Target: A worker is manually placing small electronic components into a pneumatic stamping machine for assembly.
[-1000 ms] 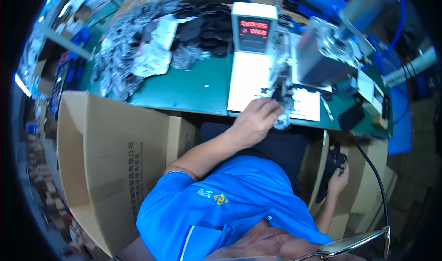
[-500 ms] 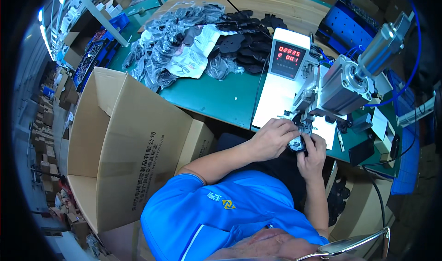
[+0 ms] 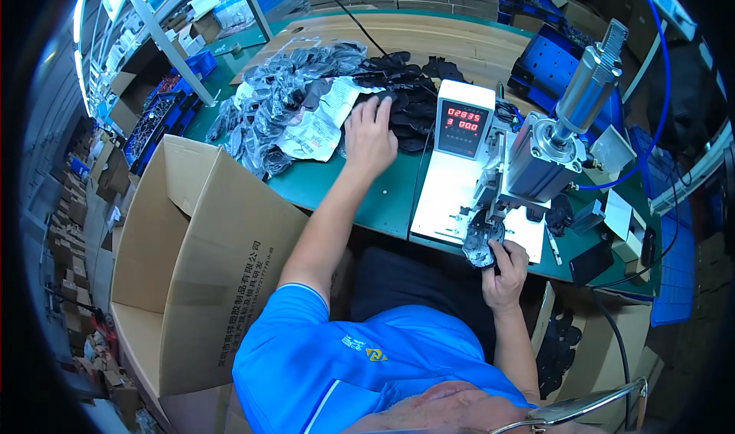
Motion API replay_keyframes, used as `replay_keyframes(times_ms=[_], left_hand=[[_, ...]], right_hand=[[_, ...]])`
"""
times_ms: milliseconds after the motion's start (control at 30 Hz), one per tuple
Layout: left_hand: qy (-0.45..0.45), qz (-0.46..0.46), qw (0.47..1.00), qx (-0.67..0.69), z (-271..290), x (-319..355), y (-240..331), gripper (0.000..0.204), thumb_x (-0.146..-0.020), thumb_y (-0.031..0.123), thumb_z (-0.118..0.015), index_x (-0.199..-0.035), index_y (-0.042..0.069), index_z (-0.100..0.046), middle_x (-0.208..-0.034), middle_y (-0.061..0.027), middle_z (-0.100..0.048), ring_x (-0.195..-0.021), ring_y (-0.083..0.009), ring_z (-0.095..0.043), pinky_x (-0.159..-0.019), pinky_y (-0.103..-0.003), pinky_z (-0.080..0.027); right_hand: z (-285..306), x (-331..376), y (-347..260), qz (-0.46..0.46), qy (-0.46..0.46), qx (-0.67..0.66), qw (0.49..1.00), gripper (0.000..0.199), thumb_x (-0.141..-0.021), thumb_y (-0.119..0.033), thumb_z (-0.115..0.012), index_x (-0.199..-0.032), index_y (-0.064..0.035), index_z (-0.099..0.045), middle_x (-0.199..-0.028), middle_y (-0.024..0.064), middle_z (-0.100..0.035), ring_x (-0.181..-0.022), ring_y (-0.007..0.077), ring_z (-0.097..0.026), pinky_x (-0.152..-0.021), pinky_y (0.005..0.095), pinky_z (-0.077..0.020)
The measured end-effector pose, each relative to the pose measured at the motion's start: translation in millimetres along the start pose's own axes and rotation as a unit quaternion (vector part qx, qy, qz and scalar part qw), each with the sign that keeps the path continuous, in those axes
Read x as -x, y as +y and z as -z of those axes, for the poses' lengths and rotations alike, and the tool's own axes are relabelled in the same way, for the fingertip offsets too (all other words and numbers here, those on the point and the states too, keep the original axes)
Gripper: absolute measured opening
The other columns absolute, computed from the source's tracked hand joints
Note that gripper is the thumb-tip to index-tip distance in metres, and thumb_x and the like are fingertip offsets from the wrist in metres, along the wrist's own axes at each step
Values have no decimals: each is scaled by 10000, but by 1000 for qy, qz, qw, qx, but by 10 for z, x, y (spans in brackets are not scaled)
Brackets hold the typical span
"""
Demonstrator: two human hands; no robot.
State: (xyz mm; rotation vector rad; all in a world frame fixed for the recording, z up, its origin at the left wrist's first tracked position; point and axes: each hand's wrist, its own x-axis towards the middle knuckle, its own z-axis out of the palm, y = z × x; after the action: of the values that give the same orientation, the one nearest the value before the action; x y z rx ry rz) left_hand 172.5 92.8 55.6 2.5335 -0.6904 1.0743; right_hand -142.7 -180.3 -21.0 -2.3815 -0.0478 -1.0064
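My left hand (image 3: 370, 139) reaches out over the table, its fingers stretched and apart. Its fingertips touch the edge of a heap of flat black plastic parts (image 3: 413, 101), beside a crumpled white printed sheet (image 3: 318, 128). Between thumb and fingers, my right hand (image 3: 505, 275) grips the near edge of a black plastic part with a shiny face (image 3: 481, 244). That part's far end lies under the head of a bench press (image 3: 536, 166), where the contact is hidden. A white counter box (image 3: 465, 119) with red lit digits stands left of the press.
Crumpled clear plastic bags (image 3: 260, 105) lie left of the black heap. A large open cardboard box (image 3: 222, 258) stands at my left. Another box (image 3: 605, 342) with black parts sits at lower right. A black cable (image 3: 629, 334) and blue air hose (image 3: 668, 105) run on the right.
My left hand has left the part at the press and moved far and left to the black heap. My right hand stays on the part. The counter's digits have changed.
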Motion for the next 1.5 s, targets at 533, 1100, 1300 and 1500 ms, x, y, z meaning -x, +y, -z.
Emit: replay_keyframes(times_ms=[533, 1100, 1300, 1500], left_hand=[[-154, 116, 941, 278, 630, 338, -373, 327, -1099, 74, -664, -1402, 24, -775, -1230, -195, -813, -1152, -379, -776, -1035, -428, -592], [-197, -35, 973, 115, 902, 1775, -87, 802, -821, 298, -976, -1532, 60, -689, -1522, -185, -707, -1435, -431, -637, -1183, -574, -511], [-126, -55, 969, 207, 1013, 1584, -121, 469, -838, -92, -813, -1295, 10, -782, -1283, -162, -795, -1149, -394, -752, -987, -492, -625], [-51, -130, 952, 272, 1145, 1210, 638, 621, -742, -136, -743, -1325, 61, -825, -1321, -118, -804, -1216, -371, -740, -1091, -501, -607]], right_hand=[[-4, -15, 6, -2, -3, 2, 1000, 519, -769, 13, -781, -1285, -6, -835, -1245, 203, -707, -1147, 406, -691, -1051, 499, -529], [23, -59, -23, 11, -7, 3, 1000, 514, -757, 4, -809, -1268, -39, -847, -1215, 183, -725, -1124, 395, -709, -1013, 500, -557], [72, -102, -38, -37, 1, -32, 999, 502, -788, 33, -802, -1283, -35, -843, -1209, 183, -725, -1112, 381, -716, -994, 475, -583], [311, -109, -131, -68, 19, -109, 992, 452, -864, 66, -746, -1310, 24, -812, -1249, 221, -744, -1118, 351, -756, -994, 379, -587]])
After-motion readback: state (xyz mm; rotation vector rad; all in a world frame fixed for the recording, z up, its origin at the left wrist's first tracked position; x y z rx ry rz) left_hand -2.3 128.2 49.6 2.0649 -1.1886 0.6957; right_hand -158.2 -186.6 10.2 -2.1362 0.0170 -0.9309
